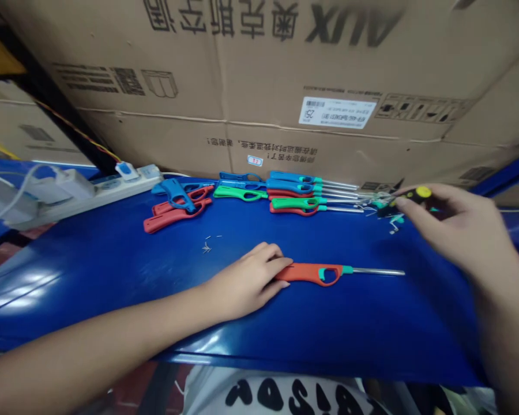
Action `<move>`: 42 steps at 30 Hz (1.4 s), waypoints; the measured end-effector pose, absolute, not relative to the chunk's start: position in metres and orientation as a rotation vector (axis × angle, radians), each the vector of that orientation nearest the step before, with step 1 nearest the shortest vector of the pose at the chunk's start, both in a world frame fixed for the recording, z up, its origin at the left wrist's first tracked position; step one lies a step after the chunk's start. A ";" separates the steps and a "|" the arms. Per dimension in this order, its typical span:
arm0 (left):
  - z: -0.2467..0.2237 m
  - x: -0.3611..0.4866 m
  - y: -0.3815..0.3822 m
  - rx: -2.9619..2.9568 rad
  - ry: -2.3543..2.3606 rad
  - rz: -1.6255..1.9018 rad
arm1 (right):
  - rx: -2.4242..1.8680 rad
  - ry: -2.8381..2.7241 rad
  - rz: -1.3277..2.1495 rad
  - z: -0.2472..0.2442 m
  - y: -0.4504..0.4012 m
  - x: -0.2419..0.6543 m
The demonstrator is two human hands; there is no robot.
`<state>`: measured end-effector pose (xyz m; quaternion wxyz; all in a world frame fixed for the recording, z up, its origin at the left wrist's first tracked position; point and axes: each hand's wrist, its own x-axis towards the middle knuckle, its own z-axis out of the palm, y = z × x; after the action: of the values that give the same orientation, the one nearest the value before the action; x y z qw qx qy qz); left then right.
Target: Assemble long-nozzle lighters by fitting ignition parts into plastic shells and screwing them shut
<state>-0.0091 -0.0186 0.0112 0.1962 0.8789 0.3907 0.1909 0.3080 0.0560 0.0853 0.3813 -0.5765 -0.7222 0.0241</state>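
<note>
My left hand (253, 280) grips the handle end of an orange gas lighter (305, 274), which lies on the blue table with its metal tube pointing right. In my right hand (454, 225) is a screwdriver with a black and yellow handle (417, 196), held above the table at the far right; its tip is hard to make out. Close to that hand sits a pile of small teal and metal parts (395, 220). Behind the orange lighter, several finished-looking lighters (294, 203) with metal tubes lie stacked side by side.
Several red, blue and green lighter casings (177, 210) without tubes lie at the back left. A few tiny screws or pins (206, 248) are scattered on the blue table (112, 276). A white power strip (86, 196) runs along the left, and a large cardboard box (259, 75) stands behind.
</note>
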 end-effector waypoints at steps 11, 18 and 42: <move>0.011 -0.004 -0.030 2.515 1.097 0.430 | -0.886 -2.161 0.847 0.039 0.034 0.169; 0.010 -0.006 -0.027 2.433 1.054 0.504 | -0.770 -2.185 0.798 0.038 0.042 0.144; 0.004 -0.007 -0.010 2.063 1.018 1.067 | -0.845 -1.034 1.428 0.037 0.051 0.221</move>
<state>-0.0074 -0.0102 0.0042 0.2980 0.7766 0.3833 0.4015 0.2213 0.0512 0.0373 0.5588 -0.3585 -0.4387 0.6057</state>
